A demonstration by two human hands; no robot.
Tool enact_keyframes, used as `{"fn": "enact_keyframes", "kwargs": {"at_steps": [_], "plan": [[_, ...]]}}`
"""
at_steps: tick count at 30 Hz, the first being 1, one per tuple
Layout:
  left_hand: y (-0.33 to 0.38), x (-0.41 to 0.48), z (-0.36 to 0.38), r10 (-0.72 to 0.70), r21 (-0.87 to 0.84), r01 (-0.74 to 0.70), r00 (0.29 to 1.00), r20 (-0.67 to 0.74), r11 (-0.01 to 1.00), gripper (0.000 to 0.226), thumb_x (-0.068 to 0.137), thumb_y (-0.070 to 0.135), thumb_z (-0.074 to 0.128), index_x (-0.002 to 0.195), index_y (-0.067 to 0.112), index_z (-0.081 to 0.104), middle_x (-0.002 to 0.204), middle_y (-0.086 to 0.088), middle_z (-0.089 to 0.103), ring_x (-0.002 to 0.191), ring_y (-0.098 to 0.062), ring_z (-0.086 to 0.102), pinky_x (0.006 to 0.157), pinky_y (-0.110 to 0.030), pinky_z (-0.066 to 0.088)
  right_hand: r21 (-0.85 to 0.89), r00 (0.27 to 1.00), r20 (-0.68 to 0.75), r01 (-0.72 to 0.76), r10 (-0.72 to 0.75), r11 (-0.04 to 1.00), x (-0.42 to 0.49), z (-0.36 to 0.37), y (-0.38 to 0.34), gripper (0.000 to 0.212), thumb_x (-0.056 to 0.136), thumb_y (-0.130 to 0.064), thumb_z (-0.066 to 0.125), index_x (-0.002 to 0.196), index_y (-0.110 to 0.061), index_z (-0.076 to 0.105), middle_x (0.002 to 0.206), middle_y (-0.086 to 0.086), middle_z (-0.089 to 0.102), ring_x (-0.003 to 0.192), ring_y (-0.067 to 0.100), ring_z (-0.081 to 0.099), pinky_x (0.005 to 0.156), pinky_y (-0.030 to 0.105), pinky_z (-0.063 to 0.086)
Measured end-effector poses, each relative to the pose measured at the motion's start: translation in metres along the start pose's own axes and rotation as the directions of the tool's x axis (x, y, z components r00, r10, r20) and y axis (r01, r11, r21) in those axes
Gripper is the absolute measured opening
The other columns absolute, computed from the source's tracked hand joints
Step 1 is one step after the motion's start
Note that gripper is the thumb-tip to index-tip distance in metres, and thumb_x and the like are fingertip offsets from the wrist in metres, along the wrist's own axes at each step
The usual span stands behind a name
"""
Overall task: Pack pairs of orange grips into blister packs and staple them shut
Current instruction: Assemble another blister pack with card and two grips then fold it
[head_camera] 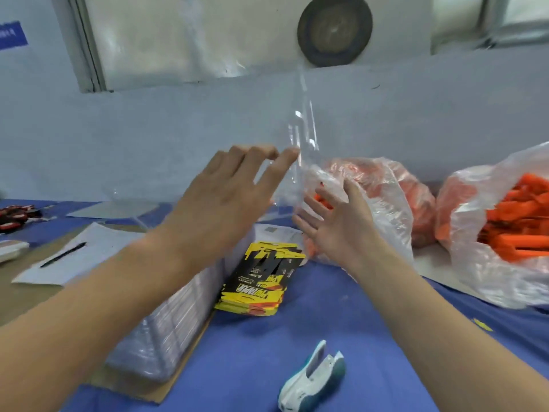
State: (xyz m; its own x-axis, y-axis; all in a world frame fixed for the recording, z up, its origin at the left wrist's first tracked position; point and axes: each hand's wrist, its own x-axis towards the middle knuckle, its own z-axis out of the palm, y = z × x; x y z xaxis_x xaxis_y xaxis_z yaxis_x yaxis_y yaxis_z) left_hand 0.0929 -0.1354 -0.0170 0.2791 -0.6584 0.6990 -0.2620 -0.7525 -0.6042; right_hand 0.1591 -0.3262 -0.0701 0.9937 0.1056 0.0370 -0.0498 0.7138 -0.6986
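Nearest lay a stapler [312,379] of smooth white plastic with teal sides, resting on the blue cloth of the worktop [341,316]. Bare blue cloth showed between it and the things farther back.

To its left a tall stack of clear blister packs [166,322], ribbed and glossy along its edges, sat on a flat piece of brown cardboard [166,394]. Just beside the stack's far end lay a fanned pile of printed cards [261,278], yellow and black with notched tops.

Above these, the left hand [219,203] was seen from the back, its fingers straight and a little apart. The forefinger tip touched the edge of a single clear blister pack [303,129], which stood upright in the air, thin, shiny and blurred. The right hand [335,224] was spread wide, palm turned inward, at the pack's lower end. Whether either hand pinched the pack could not be told.

Just behind the right hand slumped a crinkled plastic bag [386,203], translucent, with orange showing through. A second bag [475,263] near the right edge gaped open on a heap of orange grips [517,221], long and hard-edged. The two bags sat close, with a narrow gap between them.

At the left, a white sheet of paper [98,245] carried a black pen [64,254]. A pale blue wall [148,129] closed off the far side of the worktop.
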Motion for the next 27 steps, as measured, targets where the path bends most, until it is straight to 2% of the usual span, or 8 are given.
{"fn": "enact_keyframes", "kwargs": {"at_steps": [3, 7, 11, 14, 19, 22, 25, 27], "plan": [[0.054, 0.004, 0.001, 0.181, -0.051, -0.184, 0.982, -0.047, 0.982, 0.059, 0.09, 0.005, 0.056, 0.147, 0.001, 0.04, 0.122, -0.012, 0.059, 0.099, -0.03, 0.054, 0.081, -0.041, 0.045, 0.061, 0.997, -0.058, 0.052, -0.049, 0.997, -0.024, -0.047, -0.005, 0.048, 0.099, -0.054, 0.041, 0.116, -0.014, 0.061, 0.112, 0.008, 0.063, 0.103, 0.027, 0.059, 0.103, 0.042, 0.042], [0.118, 0.004, 0.001, 0.252, -0.197, -0.262, 0.965, -0.072, 0.945, 0.055, 0.096, -0.002, 0.015, 0.119, 0.006, 0.065, 0.098, -0.006, 0.063, 0.081, -0.026, 0.059, 0.072, -0.037, 0.045, 0.138, 0.986, -0.135, 0.115, -0.096, 0.984, -0.063, -0.115, -0.02, 0.038, 0.097, -0.05, 0.046, 0.109, -0.017, 0.061, 0.111, 0.01, 0.067, 0.1, 0.027, 0.064, 0.087, 0.041, 0.049], [0.189, -0.008, 0.015, 0.241, -0.325, -0.225, 0.97, 0.01, 0.919, 0.022, 0.081, 0.004, 0.058, 0.094, 0.019, 0.066, 0.085, 0.0, 0.06, 0.07, -0.019, 0.054, 0.055, -0.03, 0.041, 0.111, 0.959, -0.248, 0.17, -0.139, 0.979, -0.113, -0.184, -0.036, 0.029, 0.1, -0.04, 0.044, 0.112, -0.018, 0.059, 0.12, 0.013, 0.064, 0.108, 0.031, 0.062, 0.096, 0.043, 0.043], [0.235, -0.019, 0.027, 0.212, -0.43, -0.138, 0.969, 0.127, 0.892, 0.04, 0.058, 0.003, 0.075, 0.093, 0.019, 0.063, 0.084, -0.001, 0.057, 0.066, -0.019, 0.051, 0.049, -0.03, 0.032, 0.062, 0.914, -0.395, 0.13, -0.095, 0.99, -0.15, -0.222, -0.037, 0.029, 0.099, -0.027, 0.046, 0.124, -0.018, 0.056, 0.124, 0.014, 0.062, 0.117, 0.034, 0.06, 0.107, 0.047, 0.042], [0.297, -0.021, 0.026, 0.22, -0.499, -0.075, 0.946, 0.239, 0.863, 0.044, 0.046, 0.008, 0.08, 0.084, 0.022, 0.066, 0.078, 0.001, 0.058, 0.057, -0.015, 0.051, 0.041, -0.026, 0.026, -0.049, 0.745, -0.667, -0.053, 0.006, 0.997, -0.197, -0.267, -0.019, 0.023, 0.098, 0.003, 0.033, 0.113, -0.006, 0.048, 0.101, 0.023, 0.06, 0.082, 0.034, 0.067, 0.069, 0.043, 0.056], [0.328, -0.024, 0.019, 0.202, -0.516, -0.047, 0.948, 0.248, 0.855, 0.039, 0.064, -0.005, 0.047, 0.08, 0.026, 0.064, 0.074, 0.005, 0.055, 0.052, -0.012, 0.047, 0.039, -0.024, 0.019, -0.232, 0.655, -0.744, -0.071, -0.13, 0.97, -0.215, -0.275, -0.011, 0.013, 0.101, -0.006, 0.039, 0.105, -0.004, 0.051, 0.096, 0.019, 0.059, 0.079, 0.03, 0.06, 0.068, 0.038, 0.048], [0.349, -0.031, 0.008, 0.257, -0.543, -0.056, 0.919, 0.301, 0.838, 0.033, 0.061, 0.001, 0.046, 0.075, 0.028, 0.06, 0.074, 0.007, 0.054, 0.052, -0.01, 0.046, 0.04, -0.023, 0.018, -0.628, 0.472, -0.712, -0.096, -0.52, 0.772, -0.222, -0.273, -0.009, 0.004, 0.095, -0.021, 0.048, 0.092, -0.022, 0.046, 0.079, 0.006, 0.056, 0.066, 0.021, 0.05, 0.067, 0.036, 0.038], [0.357, -0.037, 0.009, 0.253, -0.586, -0.045, 0.926, 0.279, 0.809, 0.015, 0.066, 0.019, 0.067, 0.077, 0.029, 0.064, 0.076, 0.009, 0.057, 0.055, -0.01, 0.049, 0.04, -0.024, 0.027, -0.89, 0.443, -0.441, -0.103, -0.78, 0.445, -0.225, -0.262, -0.012, 0.008, 0.087, -0.034, 0.047, 0.087, -0.032, 0.039, 0.085, -0.01, 0.053, 0.071, 0.015, 0.048, 0.07, 0.033, 0.03]]}}
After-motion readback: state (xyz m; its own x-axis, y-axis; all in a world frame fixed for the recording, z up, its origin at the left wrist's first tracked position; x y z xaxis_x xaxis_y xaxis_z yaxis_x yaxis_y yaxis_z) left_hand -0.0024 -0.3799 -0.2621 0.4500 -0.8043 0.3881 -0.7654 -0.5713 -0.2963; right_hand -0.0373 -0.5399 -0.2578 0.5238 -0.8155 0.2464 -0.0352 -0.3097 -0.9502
